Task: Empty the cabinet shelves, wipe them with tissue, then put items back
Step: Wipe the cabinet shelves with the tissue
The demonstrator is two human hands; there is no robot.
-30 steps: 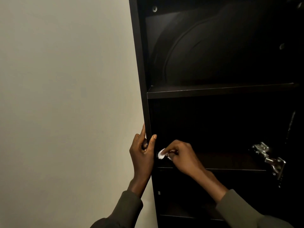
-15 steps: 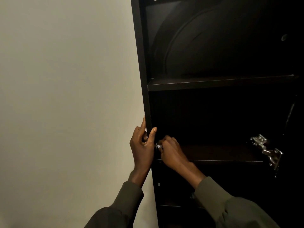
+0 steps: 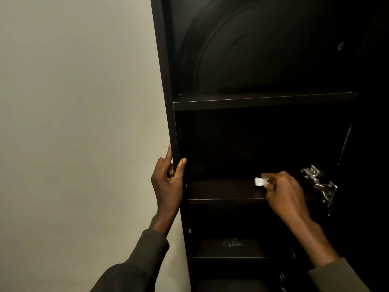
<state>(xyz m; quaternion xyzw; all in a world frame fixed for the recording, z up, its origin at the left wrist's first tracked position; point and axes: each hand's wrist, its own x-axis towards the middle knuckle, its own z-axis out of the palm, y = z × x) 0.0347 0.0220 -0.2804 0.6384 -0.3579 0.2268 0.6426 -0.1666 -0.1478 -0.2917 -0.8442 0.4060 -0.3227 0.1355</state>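
Observation:
A tall dark cabinet (image 3: 166,85) stands open against a pale wall. My left hand (image 3: 168,182) grips the front edge of its left side panel, thumb inside and fingers outside. My right hand (image 3: 284,194) pinches a small wad of white tissue (image 3: 260,181) and holds it on the middle shelf (image 3: 221,190), toward the shelf's right half. That shelf looks bare apart from the tissue. The upper shelf (image 3: 261,101) holds a large dark rounded object (image 3: 263,53).
A metal door hinge (image 3: 320,184) sticks out on the right side panel, close to my right hand. A lower shelf (image 3: 242,249) carries a small pale smudge or object, too dim to identify. The wall (image 3: 80,123) fills the left.
My right hand has slid the tissue along the middle shelf from the left corner to the right half. The left hand has kept its grip on the side panel.

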